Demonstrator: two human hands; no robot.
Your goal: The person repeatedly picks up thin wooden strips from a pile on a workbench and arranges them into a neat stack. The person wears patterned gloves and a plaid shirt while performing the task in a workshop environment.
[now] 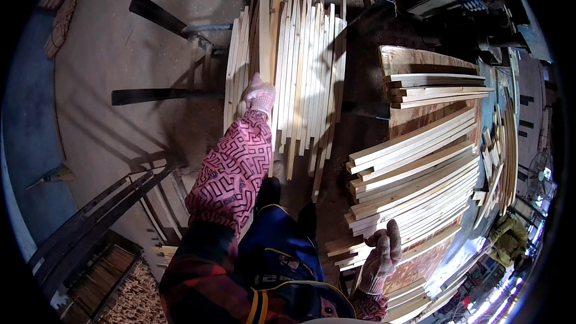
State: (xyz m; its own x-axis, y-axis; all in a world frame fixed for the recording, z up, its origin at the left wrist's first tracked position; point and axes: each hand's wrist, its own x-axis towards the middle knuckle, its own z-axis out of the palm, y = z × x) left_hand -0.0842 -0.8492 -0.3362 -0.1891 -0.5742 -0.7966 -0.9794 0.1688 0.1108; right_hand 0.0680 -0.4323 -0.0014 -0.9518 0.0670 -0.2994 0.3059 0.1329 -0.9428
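Observation:
In front of me lies a row of long, pale wooden strips [309, 66], side by side and pointing away from me. My left hand [260, 95], in a pale glove below a pink patterned sleeve, is closed on the near part of a wooden strip [265, 36]. A darker yellowish strip [278, 12] sticks out farther beside it. To my right, my gloved right hand [382, 258] is raised at the near left edge of a stack of wooden strips [414, 186]. Its fingers are slightly bent and apart, with nothing visible in them.
The right-hand strips lie on a brown plywood board [432, 60]. Dark metal bars [156, 15] jut out left of the row. A dark metal frame [96, 222] and a crate of sticks [105, 279] stand at lower left. Another person [507, 240] is at far right.

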